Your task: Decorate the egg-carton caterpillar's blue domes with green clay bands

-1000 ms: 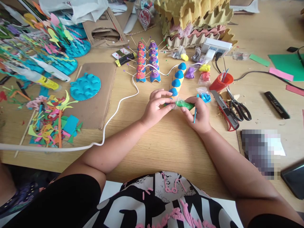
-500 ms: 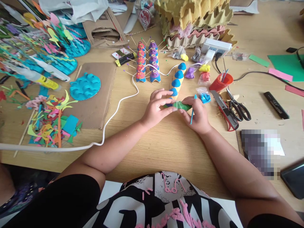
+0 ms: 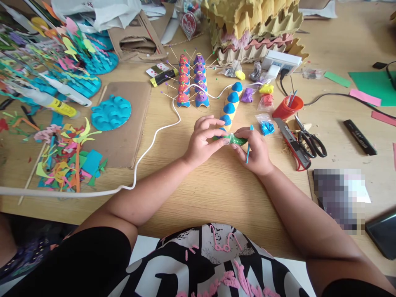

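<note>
Between my two hands is a green lump of modelling clay in a clear plastic bag (image 3: 237,140). My left hand (image 3: 204,141) pinches its left end with thumb and fingertips. On the other end, my right hand (image 3: 255,149) grips the bag and also keeps a thin blue stick tool (image 3: 248,150) between its fingers. Just beyond the hands lies an egg-carton strip (image 3: 231,110) with blue clay on its bumps; my left fingers partly cover its near end. Farther off stand a red egg-carton caterpillar (image 3: 183,80) and a purple one (image 3: 200,80), stuck with pins.
Bags of blue clay (image 3: 266,127) and purple clay (image 3: 247,95) lie past my right hand. A red cup (image 3: 287,108), a box cutter (image 3: 293,144) and scissors (image 3: 311,138) sit to the right. A white cable (image 3: 157,134) crosses the left; paper scraps (image 3: 71,161) and egg trays (image 3: 253,24) lie around.
The green bag has been bent and turned slightly between my fingers. My right hand and the blue tool have shifted a little to the left.
</note>
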`<control>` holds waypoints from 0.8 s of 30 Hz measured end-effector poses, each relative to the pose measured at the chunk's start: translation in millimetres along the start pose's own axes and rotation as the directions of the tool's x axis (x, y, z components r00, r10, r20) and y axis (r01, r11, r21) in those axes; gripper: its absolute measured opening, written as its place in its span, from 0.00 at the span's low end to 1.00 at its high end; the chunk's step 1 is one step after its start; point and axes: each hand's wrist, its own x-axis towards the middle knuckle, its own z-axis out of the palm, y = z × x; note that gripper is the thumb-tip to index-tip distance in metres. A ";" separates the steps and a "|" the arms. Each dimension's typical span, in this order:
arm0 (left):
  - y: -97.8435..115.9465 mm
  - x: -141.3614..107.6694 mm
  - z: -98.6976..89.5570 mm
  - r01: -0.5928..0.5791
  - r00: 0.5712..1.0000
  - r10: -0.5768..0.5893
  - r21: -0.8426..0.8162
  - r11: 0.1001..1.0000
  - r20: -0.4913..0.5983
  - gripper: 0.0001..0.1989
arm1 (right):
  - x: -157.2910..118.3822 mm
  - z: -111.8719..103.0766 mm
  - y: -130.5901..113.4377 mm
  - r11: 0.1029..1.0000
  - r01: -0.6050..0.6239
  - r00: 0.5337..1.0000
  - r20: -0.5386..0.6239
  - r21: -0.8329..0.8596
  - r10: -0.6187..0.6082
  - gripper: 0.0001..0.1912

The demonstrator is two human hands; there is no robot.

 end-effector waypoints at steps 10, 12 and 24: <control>-1.1 -2.5 2.2 -0.029 0.998 0.035 0.107 0.994 -0.058 0.11 | 1.1 -2.5 -0.5 0.992 -0.102 0.994 -0.032 0.067 0.105 0.12; 0.1 -2.7 1.3 -0.049 0.997 0.054 0.103 0.994 -0.051 0.11 | 1.1 -3.0 -1.1 0.992 -0.092 0.995 -0.029 0.084 0.095 0.12; 0.4 -3.0 2.1 -0.134 0.990 0.136 0.031 0.990 -0.047 0.08 | 1.1 -2.3 -6.7 0.991 -0.088 0.996 -0.007 0.097 0.089 0.14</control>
